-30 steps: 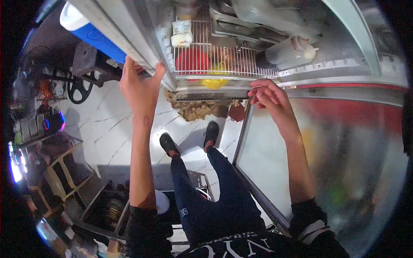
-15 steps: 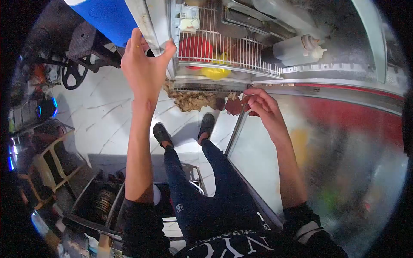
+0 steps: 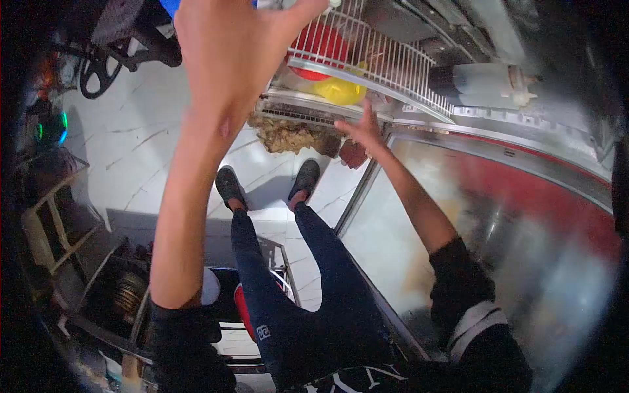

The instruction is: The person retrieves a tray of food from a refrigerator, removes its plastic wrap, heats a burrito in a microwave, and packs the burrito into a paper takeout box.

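Note:
My left hand (image 3: 229, 49) is raised at the top of the view, large and close. Its thumb stretches out to the right, close to a small white item (image 3: 334, 3) on the wire shelf (image 3: 386, 62). The upper edge of the view cuts off its other fingers. My right hand (image 3: 367, 131) has its fingers spread, with nothing in it. It is just below a yellow plastic bag (image 3: 341, 90), in front of the fridge's lower edge. A red round item (image 3: 321, 49) shows behind the shelf wires, beside the bag.
The open glass door (image 3: 445, 216) stands to my right. A clear bottle (image 3: 491, 85) lies on the shelf. Crumpled brown material (image 3: 295, 136) hangs under the fridge front, above my shoes (image 3: 229, 185). A black drawer unit (image 3: 118, 295) is at the lower left.
My left hand has moved up from the fridge's side frame and looks larger. My right hand has left the door edge and moved left and up, fingers spreading. The view has shifted slightly.

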Motion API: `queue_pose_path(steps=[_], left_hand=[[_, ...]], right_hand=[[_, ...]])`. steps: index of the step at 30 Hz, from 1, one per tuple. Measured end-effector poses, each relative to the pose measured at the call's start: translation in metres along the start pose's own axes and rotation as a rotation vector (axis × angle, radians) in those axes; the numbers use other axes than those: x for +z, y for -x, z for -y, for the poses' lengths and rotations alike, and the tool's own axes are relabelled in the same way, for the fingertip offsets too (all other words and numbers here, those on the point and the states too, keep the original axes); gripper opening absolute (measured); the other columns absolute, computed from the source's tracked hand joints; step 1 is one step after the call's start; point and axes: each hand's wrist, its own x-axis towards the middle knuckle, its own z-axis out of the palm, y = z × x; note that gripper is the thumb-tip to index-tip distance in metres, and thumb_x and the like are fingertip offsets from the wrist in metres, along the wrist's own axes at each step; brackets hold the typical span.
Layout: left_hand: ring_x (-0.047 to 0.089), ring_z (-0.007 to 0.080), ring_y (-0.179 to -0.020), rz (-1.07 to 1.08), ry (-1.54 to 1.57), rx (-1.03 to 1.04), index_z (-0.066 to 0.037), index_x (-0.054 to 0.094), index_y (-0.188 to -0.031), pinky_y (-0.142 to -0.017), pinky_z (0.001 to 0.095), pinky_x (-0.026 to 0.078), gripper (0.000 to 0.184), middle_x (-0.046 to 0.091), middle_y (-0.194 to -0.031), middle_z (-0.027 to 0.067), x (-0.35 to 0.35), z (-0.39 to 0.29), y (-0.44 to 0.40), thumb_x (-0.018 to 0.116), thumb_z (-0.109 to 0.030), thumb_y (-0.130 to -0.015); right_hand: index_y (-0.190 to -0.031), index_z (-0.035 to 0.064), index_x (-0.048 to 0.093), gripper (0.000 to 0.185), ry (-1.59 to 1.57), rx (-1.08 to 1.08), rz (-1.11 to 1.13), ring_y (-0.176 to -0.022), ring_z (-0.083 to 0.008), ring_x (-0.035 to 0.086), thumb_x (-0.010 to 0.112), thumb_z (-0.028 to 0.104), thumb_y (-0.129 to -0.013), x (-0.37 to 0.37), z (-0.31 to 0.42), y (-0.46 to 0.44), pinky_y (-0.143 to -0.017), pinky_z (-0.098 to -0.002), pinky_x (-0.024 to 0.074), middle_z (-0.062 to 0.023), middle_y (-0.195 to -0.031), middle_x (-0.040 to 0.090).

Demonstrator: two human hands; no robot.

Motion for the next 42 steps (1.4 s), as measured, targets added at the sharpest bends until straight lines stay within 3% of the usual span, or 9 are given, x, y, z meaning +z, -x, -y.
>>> queue_pose_path(steps=[2, 8, 14, 19, 25, 28, 30, 37, 42], left_hand=[[0.067, 0.0154, -0.072, -0.032, 0.130, 0.072, 0.002, 0.054, -0.110, -0.062, 0.0288, 0.055, 0.045, 0.067, -0.080, 0.0136, 0.009, 0.014, 0.000, 0.076, -0.010, -0.072], [0.067, 0.0161, -0.070, -0.089, 0.215, 0.146, -0.002, 0.054, -0.102, -0.062, 0.0276, 0.054, 0.038, 0.067, -0.080, 0.0118, 0.007, 0.018, 0.001, 0.077, -0.012, -0.073], [0.065, 0.0159, -0.070, -0.072, 0.139, 0.065, -0.003, 0.054, -0.103, -0.061, 0.0268, 0.053, 0.040, 0.066, -0.084, 0.0119, 0.002, 0.012, 0.006, 0.078, -0.015, -0.073], [0.064, 0.0158, -0.071, -0.051, 0.101, 0.019, -0.004, 0.054, -0.104, -0.061, 0.0261, 0.052, 0.042, 0.065, -0.087, 0.0120, 0.003, 0.007, 0.006, 0.079, -0.018, -0.073], [0.062, 0.0156, -0.071, 0.003, 0.015, -0.050, -0.006, 0.054, -0.105, -0.061, 0.0253, 0.050, 0.044, 0.064, -0.090, 0.0121, 0.005, -0.001, 0.003, 0.080, -0.021, -0.073], [0.047, 0.0054, -0.060, -0.118, 0.004, -0.024, -0.003, 0.057, -0.092, -0.052, 0.0195, 0.039, 0.039, 0.054, -0.073, -0.0004, 0.011, 0.013, 0.009, 0.082, -0.025, -0.071], [0.054, 0.0195, -0.065, -0.048, 0.000, -0.052, -0.005, 0.055, -0.092, -0.059, 0.0311, 0.044, 0.039, 0.057, -0.075, 0.0060, 0.007, 0.007, 0.004, 0.078, -0.025, -0.068], [0.058, 0.0345, -0.075, 0.199, -0.057, -0.235, -0.003, 0.048, -0.095, -0.066, 0.0421, 0.047, 0.041, 0.057, -0.081, 0.0150, -0.017, -0.027, -0.023, 0.074, -0.023, -0.070], [0.057, 0.0292, -0.107, 0.225, 0.179, -0.358, 0.000, 0.041, -0.129, -0.087, 0.0392, 0.047, 0.069, 0.054, -0.119, 0.0161, -0.046, -0.075, -0.051, 0.077, -0.007, -0.070]], right_hand=[[-0.130, 0.0034, 0.045, 0.094, 0.238, -0.198, -0.213, -0.111, -0.0419, 0.054, 0.086, 0.045, -0.057, 0.025, -0.007, -0.041, -0.097, -0.0492, 0.0424, -0.0255, -0.127, 0.050], [-0.124, 0.0029, 0.055, 0.075, 0.370, 0.068, 0.361, -0.120, -0.0353, 0.051, 0.076, 0.049, -0.069, 0.066, -0.033, -0.124, -0.100, -0.0442, 0.0389, -0.0246, -0.125, 0.056], [-0.132, 0.0091, 0.052, 0.062, 0.285, 0.211, 0.165, -0.130, -0.0348, 0.041, 0.056, 0.051, -0.087, 0.066, -0.163, -0.172, -0.106, -0.0447, 0.0318, -0.0181, -0.138, 0.048], [-0.135, 0.0102, 0.050, 0.066, 0.306, 0.255, 0.129, -0.135, -0.0343, 0.034, 0.056, 0.053, -0.086, 0.031, -0.085, -0.134, -0.114, -0.0439, 0.0172, -0.0150, -0.142, 0.045], [-0.137, 0.0082, 0.044, 0.083, -0.065, 0.125, 0.131, -0.134, -0.0372, 0.032, 0.077, 0.044, -0.069, 0.055, -0.121, -0.114, -0.110, -0.0450, 0.0277, -0.0233, -0.137, 0.042], [-0.148, 0.0115, 0.019, 0.108, -0.048, 0.146, 0.028, -0.139, -0.0457, 0.016, 0.080, 0.045, -0.066, 0.036, -0.059, -0.054, -0.112, -0.0477, 0.0263, -0.0325, -0.148, 0.018], [-0.151, 0.0117, 0.005, 0.118, -0.113, 0.166, 0.013, -0.140, -0.0466, 0.011, 0.081, 0.044, -0.066, 0.011, -0.012, -0.010, -0.113, -0.0481, 0.0226, -0.0330, -0.150, 0.009], [-0.138, 0.0102, 0.038, 0.076, -0.306, 0.165, -0.184, -0.124, -0.0253, 0.040, 0.077, 0.019, -0.074, -0.070, 0.097, 0.098, -0.099, -0.0361, 0.0397, -0.0112, -0.136, 0.041], [-0.139, 0.0126, 0.039, 0.067, -0.548, 0.132, -0.222, -0.123, -0.0265, 0.043, 0.072, 0.016, -0.080, -0.175, 0.172, 0.104, -0.096, -0.0371, 0.0421, -0.0073, -0.139, 0.039]])
